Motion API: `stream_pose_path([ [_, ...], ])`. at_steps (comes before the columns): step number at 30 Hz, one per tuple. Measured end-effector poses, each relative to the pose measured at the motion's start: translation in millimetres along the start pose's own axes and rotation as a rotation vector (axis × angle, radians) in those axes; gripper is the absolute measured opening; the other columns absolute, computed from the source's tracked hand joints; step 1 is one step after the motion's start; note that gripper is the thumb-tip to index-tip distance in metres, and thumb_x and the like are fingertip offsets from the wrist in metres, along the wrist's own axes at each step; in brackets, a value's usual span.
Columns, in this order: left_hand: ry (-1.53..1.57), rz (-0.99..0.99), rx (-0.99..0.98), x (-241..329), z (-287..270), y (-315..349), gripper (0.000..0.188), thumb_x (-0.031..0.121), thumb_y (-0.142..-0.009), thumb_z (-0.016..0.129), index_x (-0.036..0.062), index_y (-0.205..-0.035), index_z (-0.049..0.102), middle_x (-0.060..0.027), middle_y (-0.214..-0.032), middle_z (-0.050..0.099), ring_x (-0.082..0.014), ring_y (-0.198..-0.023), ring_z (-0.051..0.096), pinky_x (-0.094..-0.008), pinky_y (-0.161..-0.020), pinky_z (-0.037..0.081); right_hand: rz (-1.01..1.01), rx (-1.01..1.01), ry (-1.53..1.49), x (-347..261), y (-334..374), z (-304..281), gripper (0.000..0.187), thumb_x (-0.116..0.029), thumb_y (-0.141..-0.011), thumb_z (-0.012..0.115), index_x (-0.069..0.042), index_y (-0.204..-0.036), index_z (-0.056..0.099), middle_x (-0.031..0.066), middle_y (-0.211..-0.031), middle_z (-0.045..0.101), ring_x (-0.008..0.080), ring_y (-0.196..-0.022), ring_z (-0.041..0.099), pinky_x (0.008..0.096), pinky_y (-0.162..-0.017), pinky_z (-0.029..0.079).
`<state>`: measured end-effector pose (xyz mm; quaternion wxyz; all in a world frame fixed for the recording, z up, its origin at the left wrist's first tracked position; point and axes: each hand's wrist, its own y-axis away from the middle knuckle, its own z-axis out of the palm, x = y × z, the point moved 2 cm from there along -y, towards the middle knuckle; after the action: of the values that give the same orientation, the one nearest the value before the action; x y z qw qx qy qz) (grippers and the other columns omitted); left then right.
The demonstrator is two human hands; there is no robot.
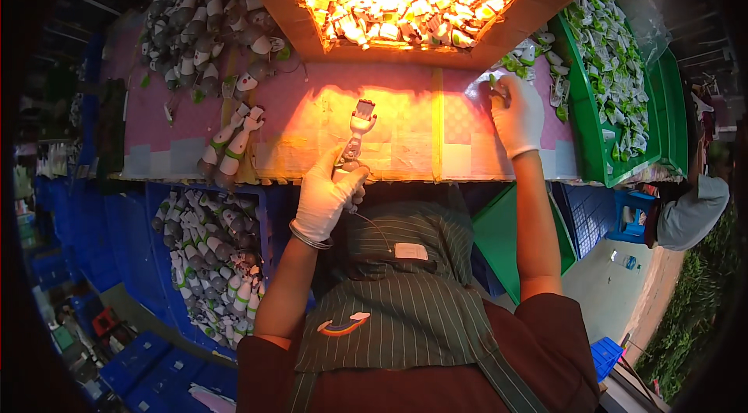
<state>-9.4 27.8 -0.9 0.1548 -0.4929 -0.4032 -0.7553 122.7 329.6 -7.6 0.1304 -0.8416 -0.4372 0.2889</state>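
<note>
The person's left hand, in a white glove, is gripping a small grey-and-white plastic figure-shaped part upright, fingers clamped round its lower half, just above the near edge of the pink checked surface. The right hand, also gloved, is reaching fwd w/ fingers curled together on a small green-and-white piece at the spill beside the green plastic crate; can't tell if it's actually pinched or only touched.

Looks like a pick-and-fit step: part held ready, right hand fetching the next bit. Next move prob. calls for bringing that piece across and lining it up w/ the part's top.

Hard to read: the lit wooden tray is blown out by glare, the part's top is tiny, and the picture's edges are dark.
</note>
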Motion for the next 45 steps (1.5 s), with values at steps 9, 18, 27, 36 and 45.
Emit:
stream_pose_path([
  [9,-0.020,0.004,-0.044,8.7,4.1,1.4,0.034,0.014,-0.086,0.069,0.0049,-0.115,0.054,-0.0005,-0.070,0.056,-0.0071,-0.055,0.054,-0.0206,-0.048,0.042,0.064,-0.470,0.122,-58.4,-2.7,-5.6,0.008,-0.017,-0.082,0.066,-0.009,-0.082,0.063,0.0135,-0.078,0.062,0.0349,-0.076,0.061,0.0412,-0.066,0.049],
  [18,0.009,-0.054,-0.091,4.9,-13.5,7.8,0.034,0.011,-0.087,0.067,0.0019,-0.116,0.052,-0.0027,-0.071,0.058,-0.0096,-0.056,0.056,-0.0219,-0.048,0.044,-0.173,-0.577,-0.045,-39.6,-14.1,-3.5,0.018,0.007,-0.071,0.065,-0.003,-0.087,0.064,0.0122,-0.082,0.058,0.0281,-0.072,0.063,0.0343,-0.063,0.051],
  [27,0.111,0.077,-0.113,1.2,-3.3,7.2,0.045,0.004,-0.083,0.069,0.0007,-0.124,0.051,-0.0025,-0.088,0.062,-0.0094,-0.067,0.060,-0.0223,-0.057,0.050,0.418,-0.651,-1.083,-99.5,25.3,18.9,0.026,0.002,-0.084,0.066,0.001,-0.108,0.057,0.0035,-0.090,0.061,0.0123,-0.079,0.060,0.0246,-0.067,0.052],
  [36,-0.469,0.536,0.092,18.7,7.9,11.7,0.040,0.002,-0.078,0.073,-0.0003,-0.115,0.060,-0.0101,-0.111,0.069,-0.0157,-0.100,0.066,-0.0282,-0.087,0.049,0.681,-0.812,-1.376,-165.7,49.7,28.0,0.034,-0.016,-0.083,0.073,0.001,-0.109,0.060,0.0049,-0.092,0.066,0.0093,-0.072,0.058,0.0221,-0.061,0.045],
  [45,-0.490,0.473,-0.075,14.5,4.1,13.0,0.041,0.005,-0.078,0.071,0.0026,-0.117,0.060,-0.0158,-0.107,0.066,-0.0284,-0.098,0.065,-0.0347,-0.085,0.051,0.606,-0.664,-1.540,-173.1,61.5,36.4,0.024,-0.011,-0.080,0.073,-0.001,-0.097,0.060,0.0037,-0.087,0.064,0.0114,-0.076,0.061,0.0241,-0.066,0.048],
])
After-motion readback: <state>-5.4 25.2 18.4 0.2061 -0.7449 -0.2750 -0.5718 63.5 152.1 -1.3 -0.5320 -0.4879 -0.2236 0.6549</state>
